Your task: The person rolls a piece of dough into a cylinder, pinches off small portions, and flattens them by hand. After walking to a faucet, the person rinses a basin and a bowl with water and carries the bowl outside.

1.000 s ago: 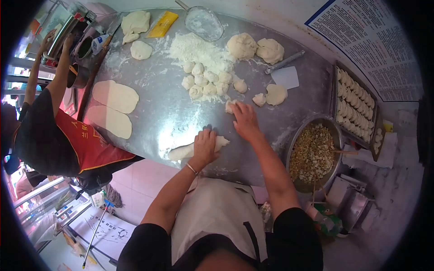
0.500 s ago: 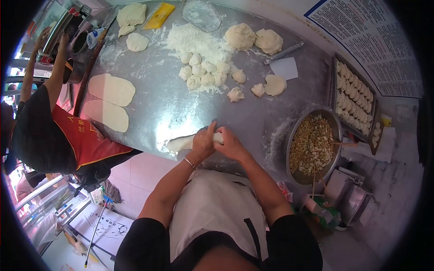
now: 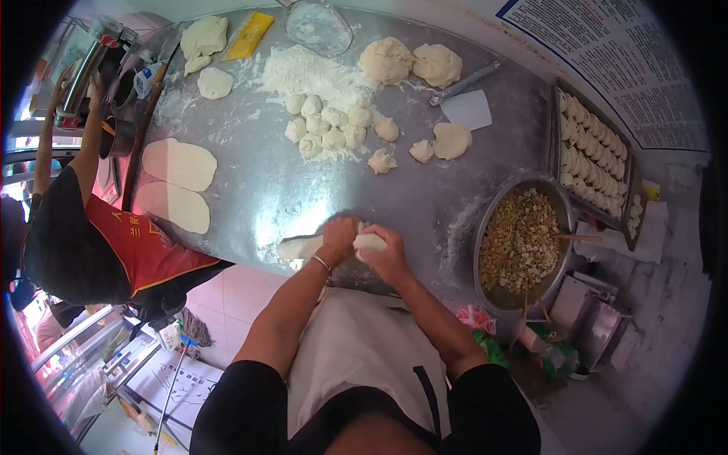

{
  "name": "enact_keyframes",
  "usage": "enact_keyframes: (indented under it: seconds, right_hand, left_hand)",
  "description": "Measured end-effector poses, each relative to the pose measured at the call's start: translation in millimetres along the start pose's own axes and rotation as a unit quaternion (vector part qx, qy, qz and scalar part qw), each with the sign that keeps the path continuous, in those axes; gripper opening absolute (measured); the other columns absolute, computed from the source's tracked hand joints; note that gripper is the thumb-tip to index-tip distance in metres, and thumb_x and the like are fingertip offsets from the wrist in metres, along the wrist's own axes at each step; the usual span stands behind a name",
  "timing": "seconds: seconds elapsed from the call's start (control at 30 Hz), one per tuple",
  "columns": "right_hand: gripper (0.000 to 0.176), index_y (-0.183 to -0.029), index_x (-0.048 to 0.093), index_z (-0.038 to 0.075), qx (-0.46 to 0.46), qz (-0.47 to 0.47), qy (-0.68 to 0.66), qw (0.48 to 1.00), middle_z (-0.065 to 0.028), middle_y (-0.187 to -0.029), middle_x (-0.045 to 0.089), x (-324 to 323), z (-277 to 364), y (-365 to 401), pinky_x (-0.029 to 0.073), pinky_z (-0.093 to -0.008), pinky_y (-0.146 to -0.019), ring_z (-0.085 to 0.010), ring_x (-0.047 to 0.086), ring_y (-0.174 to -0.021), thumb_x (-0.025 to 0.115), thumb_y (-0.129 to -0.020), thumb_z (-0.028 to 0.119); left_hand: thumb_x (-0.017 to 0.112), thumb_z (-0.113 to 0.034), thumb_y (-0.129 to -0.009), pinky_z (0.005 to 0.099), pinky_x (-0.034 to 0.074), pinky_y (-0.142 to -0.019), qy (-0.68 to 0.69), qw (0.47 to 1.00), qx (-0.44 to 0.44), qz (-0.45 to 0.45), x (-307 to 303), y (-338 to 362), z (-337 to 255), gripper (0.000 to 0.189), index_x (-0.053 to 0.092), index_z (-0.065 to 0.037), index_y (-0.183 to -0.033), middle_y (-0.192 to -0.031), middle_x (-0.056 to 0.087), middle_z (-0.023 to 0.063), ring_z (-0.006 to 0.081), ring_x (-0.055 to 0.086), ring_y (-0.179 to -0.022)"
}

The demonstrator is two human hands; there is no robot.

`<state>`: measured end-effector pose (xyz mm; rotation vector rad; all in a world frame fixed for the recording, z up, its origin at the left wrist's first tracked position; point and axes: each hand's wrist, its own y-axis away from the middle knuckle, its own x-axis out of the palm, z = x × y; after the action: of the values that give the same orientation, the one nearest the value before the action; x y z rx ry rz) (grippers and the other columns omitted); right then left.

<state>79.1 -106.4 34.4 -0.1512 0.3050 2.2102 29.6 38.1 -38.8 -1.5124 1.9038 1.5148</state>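
Observation:
Near the front edge of the metal table lies a roll of dough (image 3: 299, 247), its right end inside my left hand (image 3: 341, 236). The fingers of that hand are wrapped round it. Just to the right, my right hand (image 3: 384, 256) grips a pale piece of dough (image 3: 370, 243), which shows between thumb and fingers. Both hands are close together. Beyond them sit several small dough balls (image 3: 332, 125) in a patch of flour (image 3: 303, 72). Loose lumps of dough (image 3: 381, 161) lie to the right of these.
A metal bowl (image 3: 481, 262) of chopped filling stands at the right, beside a tray (image 3: 557, 152) of filled dumplings. Two flat dough sheets (image 3: 178, 165) lie at left. A co-worker in a red apron (image 3: 144, 246) stands at the left edge. A white scraper (image 3: 468, 111) lies farther back.
My right hand has turned, and a piece of dough now shows in it, apart from the roll under my left hand. The view has shifted slightly.

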Motion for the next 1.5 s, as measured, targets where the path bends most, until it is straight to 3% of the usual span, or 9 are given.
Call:
enact_keyframes:
  seconds: [0.07,0.27,0.37,0.47,0.93,1.17,1.27,1.43,1.5]
  right_hand:
    - [0.029,-0.101,0.071,0.007,-0.167,0.023,0.001,0.986,-0.0113,-0.103,0.068,-29,64,-3,0.053,-0.0352,-0.08,-0.0258,0.066,-0.09,0.075,-0.072,0.01]
    - [0.049,-0.123,0.067,0.011,-0.151,-0.026,0.523,0.839,-0.0141,-0.141,0.047,-75,-22,-24,0.048,-0.0419,-0.098,-0.0363,0.049,-0.126,0.08,-0.076,0.02]
    - [0.052,-0.126,0.064,0.009,-0.167,-0.04,0.444,0.879,-0.0155,-0.132,0.054,-54,-13,-12,0.049,-0.0421,-0.096,-0.0354,0.055,-0.118,0.08,-0.078,0.022]
    - [0.053,-0.129,0.06,0.007,0.049,0.119,0.04,0.991,-0.0166,-0.13,0.057,-3,-44,-1,0.052,-0.0447,-0.092,-0.0373,0.06,-0.113,0.078,-0.082,0.022]
    - [0.032,-0.104,0.059,0.003,0.015,0.067,0.151,0.986,-0.0198,-0.094,0.066,31,-29,-16,0.053,-0.0452,-0.079,-0.0395,0.066,-0.089,0.071,-0.077,0.016]
    - [0.017,-0.091,0.063,0.005,-0.044,-0.004,0.048,0.998,-0.0139,-0.084,0.065,33,-9,-14,0.053,-0.0394,-0.072,-0.0309,0.065,-0.075,0.069,-0.074,0.009]
    - [0.021,-0.095,0.066,0.007,-0.113,0.077,-0.033,0.99,-0.013,-0.1,0.066,6,55,-17,0.052,-0.0384,-0.077,-0.0308,0.065,-0.088,0.068,-0.075,0.005]
    - [0.032,-0.11,0.071,0.01,-0.24,0.022,0.31,0.92,-0.0143,-0.126,0.054,5,3,-73,0.051,-0.0403,-0.083,-0.0334,0.06,-0.103,0.07,-0.078,0.005]
    - [0.036,-0.116,0.07,0.009,-0.275,0.007,0.397,0.875,-0.0146,-0.13,0.052,7,-8,-76,0.051,-0.0425,-0.084,-0.0347,0.06,-0.101,0.071,-0.079,0.008]
  left_hand:
    - [0.084,-0.035,-0.07,0.0498,0.055,-0.076,0.024,0.999,-0.001,-0.024,-15,0,-9,0.053,0.062,-0.013,-0.112,-0.091,0.072,0.0149,0.038,0.07,-0.088]
    - [0.089,-0.031,-0.063,0.0448,0.05,-0.091,0.018,0.978,0.081,-0.19,-26,39,-9,0.082,0.053,-0.01,-0.133,-0.122,0.056,0.0162,0.0343,0.059,-0.104]
    - [0.089,-0.019,-0.06,0.0437,0.049,-0.088,0.013,0.966,0.12,-0.229,-3,53,19,0.089,0.048,-0.009,-0.139,-0.114,0.059,0.0154,0.0342,0.059,-0.099]
    - [0.087,-0.014,-0.061,0.0434,0.049,-0.087,0.115,0.93,0.198,-0.288,7,56,31,0.088,0.047,-0.006,-0.14,-0.105,0.06,0.015,0.0331,0.059,-0.097]
    - [0.072,-0.028,-0.077,0.0484,0.055,-0.067,0.082,0.983,0.033,-0.162,-5,41,8,0.03,0.061,-0.01,-0.098,-0.078,0.071,0.0153,0.0374,0.071,-0.074]
    - [0.075,-0.037,-0.077,0.0481,0.056,-0.068,0.097,0.991,0.011,-0.09,-9,26,18,0.037,0.069,-0.009,-0.099,-0.08,0.072,0.016,0.0366,0.072,-0.077]
    - [0.079,-0.042,-0.074,0.048,0.056,-0.071,0.101,0.99,-0.022,-0.094,-10,10,32,0.057,0.065,-0.009,-0.119,-0.088,0.072,0.017,0.0362,0.072,-0.083]
    - [0.087,-0.039,-0.066,0.0452,0.05,-0.085,0.048,0.973,0.012,-0.227,-28,46,4,0.084,0.05,-0.011,-0.137,-0.111,0.061,0.015,0.035,0.061,-0.1]
    - [0.088,-0.026,-0.065,0.0415,0.046,-0.086,0.033,0.964,0.03,-0.261,-19,56,20,0.066,0.06,-0.01,-0.122,-0.11,0.053,0.0133,0.0331,0.054,-0.098]
